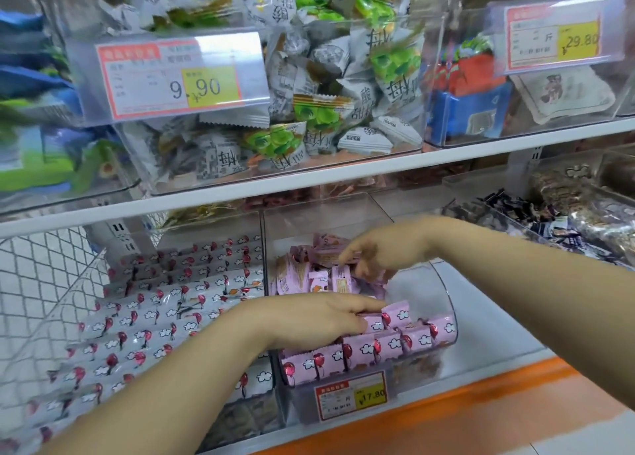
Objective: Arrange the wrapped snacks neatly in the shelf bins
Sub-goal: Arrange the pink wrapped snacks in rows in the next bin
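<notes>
A single head-worn view looks forward and down, close onto the clear bin [443, 303] and shelf [240, 183].

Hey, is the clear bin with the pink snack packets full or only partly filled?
Partly filled: pink packets line the front and pile at the back, but the bin shows bare space at its right.

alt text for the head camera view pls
A person's left hand lies flat on neat front rows of pink wrapped snacks in a clear bin, while the right hand grips loose ones behind. White wrapped snacks lie in rows alongside.
</notes>
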The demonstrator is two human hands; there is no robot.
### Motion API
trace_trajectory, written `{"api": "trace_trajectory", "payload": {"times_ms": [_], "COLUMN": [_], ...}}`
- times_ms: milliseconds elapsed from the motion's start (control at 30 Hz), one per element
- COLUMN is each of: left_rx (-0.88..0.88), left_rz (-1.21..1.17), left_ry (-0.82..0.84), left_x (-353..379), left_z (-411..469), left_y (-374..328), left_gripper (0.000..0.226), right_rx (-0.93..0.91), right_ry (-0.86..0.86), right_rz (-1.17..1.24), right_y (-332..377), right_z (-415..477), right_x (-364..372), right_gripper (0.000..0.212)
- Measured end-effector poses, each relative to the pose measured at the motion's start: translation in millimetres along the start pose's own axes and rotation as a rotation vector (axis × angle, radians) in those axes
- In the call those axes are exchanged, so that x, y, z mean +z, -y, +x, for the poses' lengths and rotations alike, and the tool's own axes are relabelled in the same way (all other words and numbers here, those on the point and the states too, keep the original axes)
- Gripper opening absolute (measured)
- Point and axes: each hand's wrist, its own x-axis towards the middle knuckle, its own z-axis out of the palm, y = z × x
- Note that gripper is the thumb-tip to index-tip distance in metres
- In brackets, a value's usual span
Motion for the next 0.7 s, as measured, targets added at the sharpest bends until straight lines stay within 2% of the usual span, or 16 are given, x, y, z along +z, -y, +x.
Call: {"api": "trace_trajectory", "payload": {"times_ms": [67,233,400,533,700], "left_rx": [0.005,0.006,0.026,0.029,0.020], "left_rz": [0.014,0.025,0.034,0.019,0.029], "left_ry": [0.004,0.017,0.019,0.015,0.002], "left_x": [-1,-2,-2,-2,1], "left_z": [1,2,1,0,-1], "left_y": [0,2,2,3,2], "left_gripper": [0.045,0.046,0.046,0.046,0.046], "right_rx": [0.060,0.141,0.107,0.056,-0.051], "right_ry": [0.088,0.171,0.043,-0.085,-0.217], "right_rz": [-0.062,-0.137,-0.152,0.010,0.499], "right_y": [0,-1,4,5,-4], "right_z": [22,53,48,27,-5], "right_x": [4,16,13,5,-9], "right_gripper": [0.053,0.062,0.060,0.056,0.033]}}
